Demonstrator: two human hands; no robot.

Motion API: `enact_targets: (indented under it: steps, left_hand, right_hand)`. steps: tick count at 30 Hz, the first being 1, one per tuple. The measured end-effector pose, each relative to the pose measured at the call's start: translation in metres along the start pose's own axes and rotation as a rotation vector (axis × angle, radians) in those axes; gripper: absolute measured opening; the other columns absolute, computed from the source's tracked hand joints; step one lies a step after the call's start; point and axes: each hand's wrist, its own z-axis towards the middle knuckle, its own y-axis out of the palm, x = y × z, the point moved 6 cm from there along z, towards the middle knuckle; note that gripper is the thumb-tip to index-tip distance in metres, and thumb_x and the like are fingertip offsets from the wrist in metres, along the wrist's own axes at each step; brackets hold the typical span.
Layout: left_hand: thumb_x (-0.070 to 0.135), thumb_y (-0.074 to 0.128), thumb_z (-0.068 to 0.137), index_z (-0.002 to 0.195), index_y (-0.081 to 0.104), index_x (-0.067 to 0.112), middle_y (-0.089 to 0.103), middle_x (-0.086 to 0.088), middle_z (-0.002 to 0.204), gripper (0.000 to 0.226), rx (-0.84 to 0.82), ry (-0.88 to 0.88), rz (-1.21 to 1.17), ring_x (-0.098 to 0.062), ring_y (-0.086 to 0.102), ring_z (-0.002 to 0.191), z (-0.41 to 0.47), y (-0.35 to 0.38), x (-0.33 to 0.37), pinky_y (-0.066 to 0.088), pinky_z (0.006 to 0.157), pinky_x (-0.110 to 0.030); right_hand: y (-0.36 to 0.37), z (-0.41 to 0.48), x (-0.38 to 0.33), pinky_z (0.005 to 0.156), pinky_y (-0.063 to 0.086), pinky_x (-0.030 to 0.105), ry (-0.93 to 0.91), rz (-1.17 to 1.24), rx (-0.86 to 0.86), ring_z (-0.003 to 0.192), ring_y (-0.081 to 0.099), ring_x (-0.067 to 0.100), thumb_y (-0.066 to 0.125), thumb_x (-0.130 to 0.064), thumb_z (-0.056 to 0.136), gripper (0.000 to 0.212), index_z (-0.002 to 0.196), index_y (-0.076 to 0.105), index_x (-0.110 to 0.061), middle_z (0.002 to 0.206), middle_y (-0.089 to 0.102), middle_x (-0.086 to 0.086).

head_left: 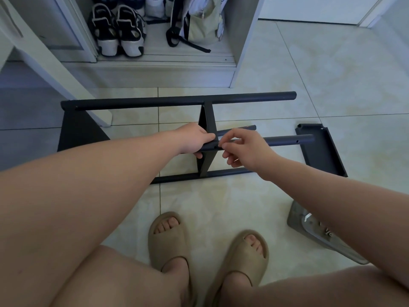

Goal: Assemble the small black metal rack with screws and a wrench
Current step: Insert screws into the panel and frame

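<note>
The black metal rack [177,100] lies partly built on the tiled floor, with a long far tube, a middle upright panel [208,120] and a left end panel [77,131]. My left hand [194,138] grips the middle tube [285,139] where it meets the upright panel. My right hand [243,147] pinches something small at a hole in that tube; the item itself is hidden by my fingertips. A loose black end panel [321,149] lies flat to the right. No wrench is visible.
A clear plastic bag with metal hardware [314,229] lies on the floor at right, partly under my right forearm. My feet in tan slides [168,240] are near the rack. An open cabinet with shoes [119,34] and a bag [199,23] stands behind.
</note>
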Motion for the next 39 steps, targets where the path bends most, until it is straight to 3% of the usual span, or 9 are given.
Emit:
enact_targets:
  steps: [5,10,16,21,26,30,39]
  left_hand:
    - [0.043,0.047,0.102,0.091,0.064,0.017,0.058,0.001,0.071,0.033,0.021,0.009,0.024,-0.004,0.062,0.05,0.0,-0.002,0.0,0.038,0.062,-0.028]
    - [0.043,0.049,0.101,0.085,0.06,0.018,0.056,0.0,0.069,0.033,0.03,0.007,0.013,-0.003,0.061,0.047,0.0,-0.004,0.0,0.037,0.063,-0.028]
    - [0.044,0.049,0.102,0.089,0.06,0.02,0.056,-0.002,0.072,0.029,0.028,0.014,0.013,0.002,0.058,0.041,-0.001,-0.005,0.0,0.037,0.062,-0.027]
    - [0.044,0.049,0.102,0.092,0.058,0.021,0.054,-0.005,0.077,0.027,0.024,0.007,0.01,0.003,0.058,0.04,-0.001,-0.005,-0.001,0.035,0.061,-0.027]
    - [0.043,0.05,0.101,0.091,0.067,0.013,0.058,-0.005,0.08,0.036,0.029,0.007,0.012,-0.002,0.063,0.048,0.001,-0.005,-0.001,0.04,0.066,-0.028]
    - [0.043,0.05,0.101,0.106,0.072,0.003,0.061,-0.003,0.083,0.046,0.036,0.004,0.009,-0.007,0.067,0.056,0.001,-0.005,-0.002,0.043,0.071,-0.028]
    - [0.043,0.051,0.101,0.093,0.067,0.018,0.058,0.0,0.073,0.031,0.036,0.017,0.006,0.001,0.06,0.043,0.001,-0.004,-0.001,0.038,0.065,-0.027]
  right_hand:
    - [0.006,-0.004,0.006,0.075,0.059,0.031,0.023,0.057,-0.116,0.071,0.071,0.016,0.051,-0.003,0.1,0.022,0.099,0.073,-0.008,0.079,0.072,0.005]
    - [0.007,-0.005,0.007,0.086,0.059,0.034,0.04,0.097,-0.206,0.085,0.073,0.017,0.054,-0.007,0.1,0.022,0.111,0.072,-0.011,0.096,0.078,0.005]
    - [0.006,-0.007,0.011,0.091,0.058,0.034,0.005,0.074,-0.249,0.086,0.073,0.015,0.054,-0.001,0.102,0.025,0.111,0.074,-0.013,0.098,0.078,0.004]
    - [0.007,-0.005,0.014,0.09,0.058,0.038,0.075,0.108,-0.264,0.087,0.074,0.018,0.042,-0.005,0.103,0.033,0.114,0.072,-0.011,0.1,0.078,0.008]
    - [0.007,-0.005,0.014,0.08,0.061,0.029,0.034,0.09,-0.284,0.084,0.072,0.015,0.047,-0.001,0.103,0.029,0.109,0.074,-0.011,0.102,0.078,0.007]
    - [0.007,-0.006,0.016,0.077,0.059,0.025,0.018,0.05,-0.3,0.079,0.069,0.014,0.048,0.003,0.102,0.031,0.1,0.076,-0.011,0.096,0.076,0.007]
    - [0.012,-0.003,0.019,0.079,0.059,0.026,-0.003,-0.039,-0.298,0.079,0.068,0.014,0.048,0.002,0.102,0.032,0.096,0.076,-0.012,0.094,0.076,0.004]
